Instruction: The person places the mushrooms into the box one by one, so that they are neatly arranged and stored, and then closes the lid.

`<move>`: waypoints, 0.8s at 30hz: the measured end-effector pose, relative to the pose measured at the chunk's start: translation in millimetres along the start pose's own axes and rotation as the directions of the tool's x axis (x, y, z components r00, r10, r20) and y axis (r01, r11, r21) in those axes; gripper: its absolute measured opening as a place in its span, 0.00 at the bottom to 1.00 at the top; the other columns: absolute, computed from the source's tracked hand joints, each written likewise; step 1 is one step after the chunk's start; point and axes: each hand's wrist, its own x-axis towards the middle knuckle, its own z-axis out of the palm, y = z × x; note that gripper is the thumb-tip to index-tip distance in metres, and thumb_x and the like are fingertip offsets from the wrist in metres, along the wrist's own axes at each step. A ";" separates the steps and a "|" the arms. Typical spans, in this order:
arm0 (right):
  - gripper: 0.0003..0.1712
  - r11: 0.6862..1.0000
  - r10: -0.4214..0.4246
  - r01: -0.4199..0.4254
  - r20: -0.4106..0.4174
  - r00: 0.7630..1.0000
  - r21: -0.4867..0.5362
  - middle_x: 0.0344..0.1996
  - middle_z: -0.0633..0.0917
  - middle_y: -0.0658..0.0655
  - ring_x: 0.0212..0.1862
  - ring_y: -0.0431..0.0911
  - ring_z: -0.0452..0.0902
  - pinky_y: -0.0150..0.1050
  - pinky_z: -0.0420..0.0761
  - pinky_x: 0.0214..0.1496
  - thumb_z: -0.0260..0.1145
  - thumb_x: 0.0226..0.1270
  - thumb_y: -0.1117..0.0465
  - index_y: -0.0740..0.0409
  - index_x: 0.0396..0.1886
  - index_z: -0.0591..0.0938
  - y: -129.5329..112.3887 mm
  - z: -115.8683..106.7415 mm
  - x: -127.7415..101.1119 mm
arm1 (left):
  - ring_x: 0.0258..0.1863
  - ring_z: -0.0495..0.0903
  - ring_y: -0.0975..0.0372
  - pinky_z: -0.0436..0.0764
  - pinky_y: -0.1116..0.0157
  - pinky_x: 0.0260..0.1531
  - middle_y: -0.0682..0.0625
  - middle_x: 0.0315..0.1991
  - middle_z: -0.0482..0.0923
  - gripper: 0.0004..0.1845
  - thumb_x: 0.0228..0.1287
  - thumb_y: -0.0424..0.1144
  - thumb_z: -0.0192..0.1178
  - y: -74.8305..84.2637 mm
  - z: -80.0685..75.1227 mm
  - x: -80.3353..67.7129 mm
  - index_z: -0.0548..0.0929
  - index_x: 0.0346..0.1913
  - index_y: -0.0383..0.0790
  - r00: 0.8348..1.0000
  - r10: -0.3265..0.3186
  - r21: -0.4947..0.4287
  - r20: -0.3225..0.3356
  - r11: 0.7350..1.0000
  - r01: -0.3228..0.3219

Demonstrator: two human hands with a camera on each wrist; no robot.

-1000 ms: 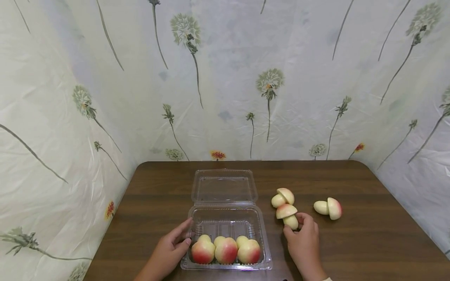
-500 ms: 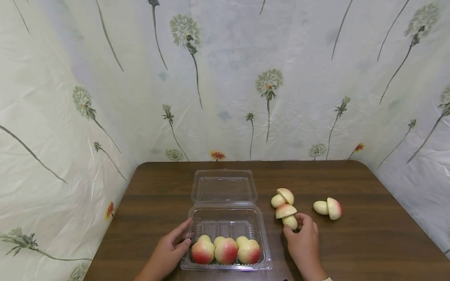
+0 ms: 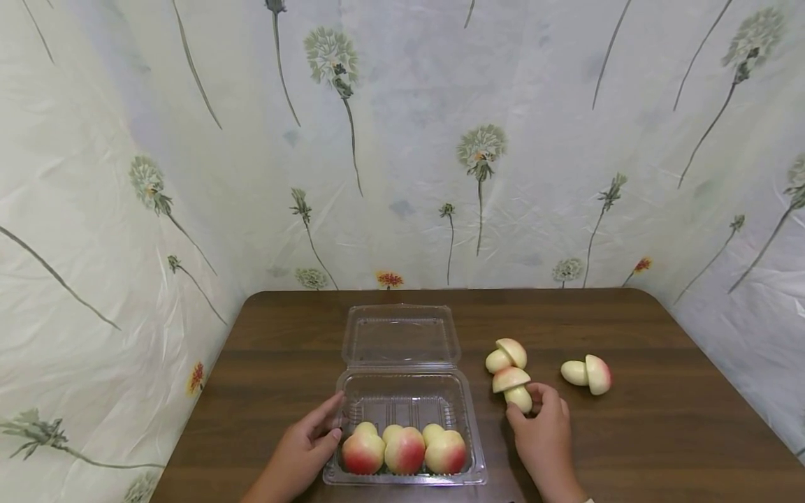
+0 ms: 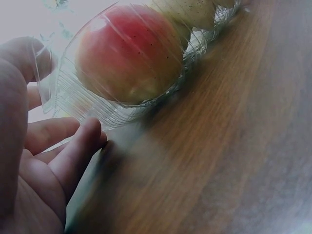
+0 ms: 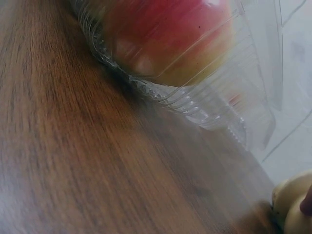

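A clear plastic clamshell container [image 3: 402, 399] lies with its lid [image 3: 400, 337] folded back. Along its front sit three mushroom-shaped pieces with red caps [image 3: 404, 449]. My left hand [image 3: 327, 426] holds the container's left edge, thumb on the rim and fingers [image 4: 73, 151] against the wall [image 4: 78, 105], next to a red cap [image 4: 129, 53]. My right hand [image 3: 531, 412] lies on the table to the container's right. Its thumb and fingers curl round the cream stem of a loose mushroom piece [image 3: 512, 384]. That piece shows at the edge of the right wrist view [image 5: 292, 204].
Two more mushroom pieces lie on the brown wooden table [image 3: 660, 433]: one [image 3: 506, 354] just behind the held one, another [image 3: 588, 373] further right. A floral plastic sheet [image 3: 440, 175] walls in the table at the back and both sides.
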 end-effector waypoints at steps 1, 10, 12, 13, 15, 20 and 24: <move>0.26 1.000 0.000 0.000 -0.001 1.000 -0.001 0.51 0.78 0.65 0.52 0.55 0.72 0.43 0.70 0.52 0.72 0.63 0.65 0.67 0.59 0.76 0.4 0.2 -0.1 | 0.65 0.80 0.49 0.80 0.74 0.55 0.37 0.76 0.69 0.30 0.78 0.34 0.59 -0.5 0.0 0.0 0.67 0.79 0.39 1.000 0.002 -0.002 0.002 1.000 -0.002; 0.25 1.000 0.010 -0.010 0.003 1.000 0.011 0.50 0.78 0.63 0.49 0.51 0.74 0.27 0.74 0.43 0.72 0.64 0.64 0.66 0.59 0.77 2.6 0.6 1.3 | 0.64 0.81 0.49 0.81 0.72 0.55 0.37 0.76 0.69 0.30 0.78 0.34 0.60 0.6 0.1 -1.0 0.68 0.79 0.39 1.000 -0.002 -0.013 0.004 1.000 0.002; 0.25 1.000 0.009 -0.009 0.008 1.000 0.020 0.50 0.78 0.63 0.49 0.51 0.74 0.25 0.74 0.42 0.72 0.64 0.64 0.66 0.59 0.77 2.4 0.4 1.3 | 0.64 0.81 0.49 0.81 0.73 0.55 0.37 0.76 0.69 0.30 0.78 0.34 0.60 0.8 0.0 -0.8 0.68 0.79 0.39 1.000 -0.001 -0.011 0.004 1.000 0.001; 0.25 1.000 0.009 -0.009 0.009 1.000 0.024 0.50 0.78 0.63 0.49 0.51 0.74 0.24 0.74 0.42 0.72 0.64 0.64 0.66 0.59 0.77 2.4 0.5 1.5 | 0.64 0.81 0.49 0.81 0.73 0.55 0.37 0.76 0.68 0.30 0.78 0.34 0.59 0.8 -0.1 -0.7 0.67 0.79 0.39 1.000 0.002 -0.009 0.006 1.000 -0.002; 0.25 1.000 0.009 -0.009 0.010 1.000 0.029 0.50 0.78 0.63 0.49 0.51 0.74 0.23 0.73 0.42 0.72 0.65 0.64 0.66 0.59 0.77 2.3 0.7 1.6 | 0.64 0.80 0.49 0.81 0.73 0.55 0.37 0.76 0.68 0.30 0.78 0.34 0.59 0.8 -0.2 -0.8 0.67 0.79 0.39 1.000 0.006 -0.005 0.009 1.000 -0.006; 0.25 0.999 0.002 -0.003 0.006 1.000 0.040 0.50 0.78 0.63 0.48 0.51 0.75 0.20 0.71 0.41 0.72 0.64 0.64 0.66 0.59 0.77 2.2 1.2 1.3 | 0.64 0.81 0.49 0.81 0.72 0.55 0.37 0.77 0.68 0.30 0.79 0.35 0.59 0.0 -0.6 -0.7 0.67 0.79 0.38 1.000 0.017 0.002 0.015 1.000 -0.017; 0.25 0.999 0.001 -0.001 0.010 1.000 0.050 0.51 0.78 0.63 0.49 0.51 0.75 0.19 0.72 0.41 0.72 0.65 0.65 0.66 0.59 0.77 1.3 1.2 0.6 | 0.64 0.81 0.50 0.81 0.72 0.55 0.37 0.77 0.68 0.30 0.79 0.35 0.59 -1.1 -0.6 -0.2 0.67 0.79 0.38 1.000 0.015 -0.001 0.012 1.000 -0.015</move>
